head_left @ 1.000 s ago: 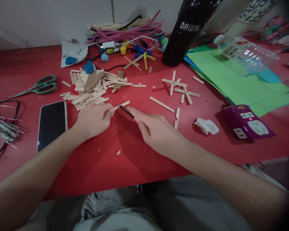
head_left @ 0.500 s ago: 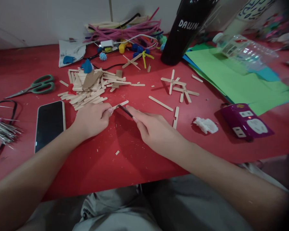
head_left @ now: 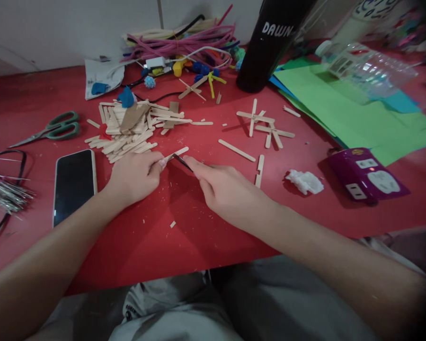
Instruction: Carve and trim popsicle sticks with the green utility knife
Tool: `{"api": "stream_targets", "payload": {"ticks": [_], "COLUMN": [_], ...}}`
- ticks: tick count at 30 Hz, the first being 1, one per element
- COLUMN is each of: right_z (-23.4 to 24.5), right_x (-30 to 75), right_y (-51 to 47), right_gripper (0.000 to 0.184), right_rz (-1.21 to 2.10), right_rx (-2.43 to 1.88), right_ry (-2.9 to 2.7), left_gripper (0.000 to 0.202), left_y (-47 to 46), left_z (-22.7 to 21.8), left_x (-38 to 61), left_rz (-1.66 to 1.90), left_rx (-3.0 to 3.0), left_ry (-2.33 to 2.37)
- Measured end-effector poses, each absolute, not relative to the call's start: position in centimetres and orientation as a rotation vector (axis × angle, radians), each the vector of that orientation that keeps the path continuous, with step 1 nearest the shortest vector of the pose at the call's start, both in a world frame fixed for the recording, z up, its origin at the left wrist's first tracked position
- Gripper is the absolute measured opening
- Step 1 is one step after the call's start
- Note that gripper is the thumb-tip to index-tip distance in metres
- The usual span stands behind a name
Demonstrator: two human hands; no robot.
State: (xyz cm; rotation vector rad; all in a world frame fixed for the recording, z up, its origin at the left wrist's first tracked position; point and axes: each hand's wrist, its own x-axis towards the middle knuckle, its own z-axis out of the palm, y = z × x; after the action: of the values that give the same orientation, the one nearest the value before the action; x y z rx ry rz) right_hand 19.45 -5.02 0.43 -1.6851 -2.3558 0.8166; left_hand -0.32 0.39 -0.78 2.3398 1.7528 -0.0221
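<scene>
My left hand (head_left: 137,177) is closed, pinching one end of a popsicle stick (head_left: 181,151) whose far end points up to the right. In my right hand (head_left: 230,189) is a slim dark knife (head_left: 183,163), gripped with the index finger stretched along it. Its tip touches the stick just beyond my left fingertips; most of its handle is hidden in the palm. Right behind my left hand lies a pile of popsicle sticks (head_left: 128,135). A notched popsicle stick (head_left: 259,170) and a plain popsicle stick (head_left: 236,150) rest beyond my right hand.
Left are scissors (head_left: 62,126), a phone (head_left: 74,184) and silvery wires (head_left: 3,194). Crossed sticks (head_left: 253,117), a black bottle (head_left: 266,52) and green paper (head_left: 326,99) stand or lie farther back. Crumpled tissue (head_left: 304,182) and a purple power adapter (head_left: 365,174) are at right.
Both hands keep nearly the same place and grip. The knife tip has shifted very slightly along the stick, and the camera view has moved a little.
</scene>
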Motion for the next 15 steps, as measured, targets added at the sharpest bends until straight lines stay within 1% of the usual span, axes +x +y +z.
{"api": "stream_targets", "payload": {"ticks": [10,15], "right_z": [0.38,0.26], "right_x": [19.44,19.51], "right_y": [-5.13,-5.23], "right_gripper": [0.067,0.066], "right_rz": [0.839,0.789], "right_rx": [-1.685,-1.665], "right_ry": [-2.334,-2.36], "left_gripper": [0.026,0.027], "left_y": [0.34,0.27], "left_z": [-0.56,-0.54], "left_x": [-0.21,-0.23], "left_rz": [-0.058,-0.068], "left_rx": [2.338,2.347], "left_ry": [1.778,1.767]}}
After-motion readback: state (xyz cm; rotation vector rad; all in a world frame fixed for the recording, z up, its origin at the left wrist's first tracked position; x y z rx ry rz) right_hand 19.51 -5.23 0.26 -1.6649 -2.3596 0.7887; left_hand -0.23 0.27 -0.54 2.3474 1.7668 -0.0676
